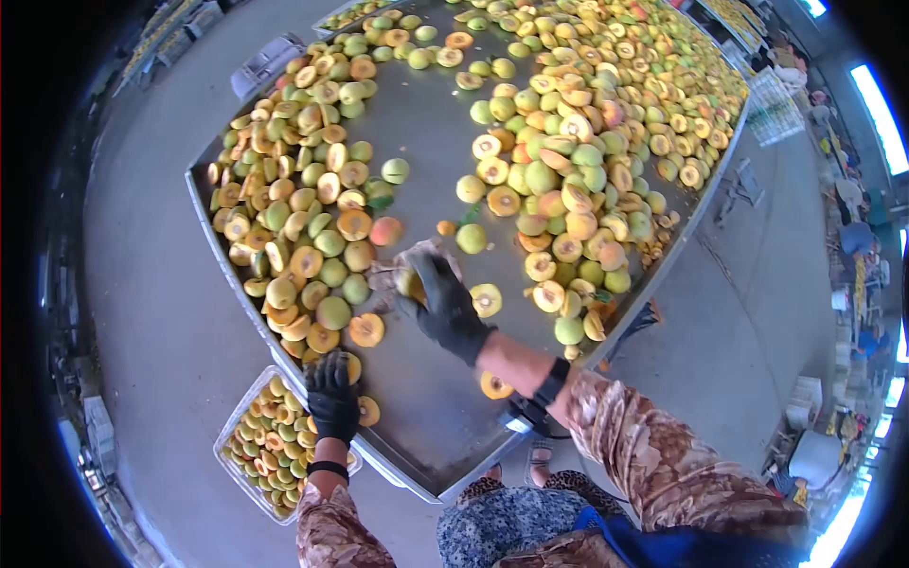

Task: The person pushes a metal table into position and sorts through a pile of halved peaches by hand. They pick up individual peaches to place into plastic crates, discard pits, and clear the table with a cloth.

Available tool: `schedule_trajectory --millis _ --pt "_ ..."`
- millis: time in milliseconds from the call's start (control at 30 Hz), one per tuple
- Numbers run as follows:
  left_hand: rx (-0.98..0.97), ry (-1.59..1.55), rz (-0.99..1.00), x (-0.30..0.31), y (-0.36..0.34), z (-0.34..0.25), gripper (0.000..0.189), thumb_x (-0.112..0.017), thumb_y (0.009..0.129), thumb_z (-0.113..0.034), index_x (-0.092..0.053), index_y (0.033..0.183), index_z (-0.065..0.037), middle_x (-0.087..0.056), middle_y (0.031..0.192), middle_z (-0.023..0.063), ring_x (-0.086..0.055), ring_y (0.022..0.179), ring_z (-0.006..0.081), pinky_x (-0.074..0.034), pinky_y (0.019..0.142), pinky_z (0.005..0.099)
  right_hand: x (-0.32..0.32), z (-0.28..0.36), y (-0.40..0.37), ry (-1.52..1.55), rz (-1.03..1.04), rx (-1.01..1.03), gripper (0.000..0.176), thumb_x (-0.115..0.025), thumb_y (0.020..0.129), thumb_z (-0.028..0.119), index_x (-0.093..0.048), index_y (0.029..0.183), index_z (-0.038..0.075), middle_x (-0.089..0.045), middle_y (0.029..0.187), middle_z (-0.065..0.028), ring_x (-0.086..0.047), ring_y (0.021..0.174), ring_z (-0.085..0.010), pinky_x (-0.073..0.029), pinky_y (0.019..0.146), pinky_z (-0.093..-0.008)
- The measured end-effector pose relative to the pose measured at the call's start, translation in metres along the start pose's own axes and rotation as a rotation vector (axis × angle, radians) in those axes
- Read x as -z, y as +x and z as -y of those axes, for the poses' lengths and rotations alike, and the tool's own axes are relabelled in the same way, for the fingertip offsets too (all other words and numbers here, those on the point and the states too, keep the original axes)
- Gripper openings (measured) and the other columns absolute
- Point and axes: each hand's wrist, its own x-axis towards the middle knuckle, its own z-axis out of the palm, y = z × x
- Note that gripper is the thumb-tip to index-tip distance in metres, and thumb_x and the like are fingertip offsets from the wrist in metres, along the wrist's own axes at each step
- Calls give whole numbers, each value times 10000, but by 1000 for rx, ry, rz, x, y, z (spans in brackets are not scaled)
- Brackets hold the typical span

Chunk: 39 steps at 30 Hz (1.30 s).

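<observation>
Patterned sleeve [663, 454] leads to my right hand [445, 305], closed around a peach [409, 282] over the tabletop [426, 417]; the glove may let it slip. My left hand [331, 398] lies spread open at the edge; the peach half [368, 411] beside it could roll off.

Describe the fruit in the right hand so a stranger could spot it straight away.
Start at the big metal table heaped with fruit halves. In the bare strip down its middle, the black-gloved right hand closes around one yellowish fruit. It alone is gripped in glove fingers; its neighbours lie loose on the metal.
</observation>
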Motion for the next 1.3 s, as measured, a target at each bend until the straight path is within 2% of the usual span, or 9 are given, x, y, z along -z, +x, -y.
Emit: schedule_trajectory --millis 133,300,400,567,633,833,900,1100,1300 --pt "1 45 -15 -11 -1 6 646 -746 771 -132 -514 1372 -88 -560 1429 125 -500 1356 351 -315 1200 551 43 -3 55 -74 -181 73 693 -751 856 204 -448 1450 13 -537 1359 -270 -519 1249 -472 -446 1058 -499" --pt "-11 45 27 -1 3 0 666 -735 791 -110 -486 1408 -84 -538 1462 125 -491 1356 370 -311 1205 548 115 -57 -80 79 -11 -365 374 -680 871 96 -626 1232 12 -667 1077 -188 -649 1016 -377 -522 878 -459" --pt "13 20 45 -3 2 0 690 -735 786 -86 -472 1424 -90 -532 1470 123 -484 1362 366 -313 1206 543 149 -56 -150 -263 16 -434 324 -665 853 53 -655 1174 11 -662 943 -171 -655 888 -357 -530 797 -445" --pt "2 74 62 -9 -2 5 729 -754 768 -86 -467 1437 -110 -528 1484 103 -487 1372 342 -309 1208 535 90 4 -180 -403 511 -240 639 -740 807 173 -526 1402 78 -495 1330 -238 -540 1145 -427 -465 933 -550" --pt "2 101 58 -15 -1 7 749 -772 752 -91 -464 1435 -105 -531 1488 90 -488 1385 311 -317 1206 526 59 -25 -195 -568 430 -43 611 -690 815 162 -519 1394 69 -501 1313 -251 -553 1135 -433 -476 939 -538" --pt "44 82 76 -13 1 4 670 -739 799 -66 -487 1419 -64 -537 1484 115 -472 1403 315 -305 1222 498 59 -2 -72 53 185 -417 691 -757 783 100 -485 1416 41 -514 1343 -251 -550 1167 -456 -462 1000 -541" --pt "33 79 75 -13 2 5 661 -729 808 -59 -481 1421 -57 -539 1481 120 -474 1399 327 -311 1217 505 88 16 -31 71 -44 -193 767 -820 764 129 -463 1435 26 -534 1343 -254 -549 1192 -459 -456 1019 -527" --pt "3 68 57 -10 4 3 732 -767 769 -60 -456 1431 -62 -528 1493 129 -482 1389 346 -323 1208 515 200 -68 -118 -591 -23 -327 559 -784 808 180 -542 1293 44 -618 1169 -212 -595 1083 -422 -485 942 -504" --pt "8 71 71 -7 2 3 731 -769 764 -71 -460 1426 -64 -527 1491 130 -482 1387 351 -324 1209 514 236 -96 -151 -930 351 -490 961 -815 757 502 -413 1462 -13 -583 1243 -252 -518 1211 -449 -372 1048 -606"
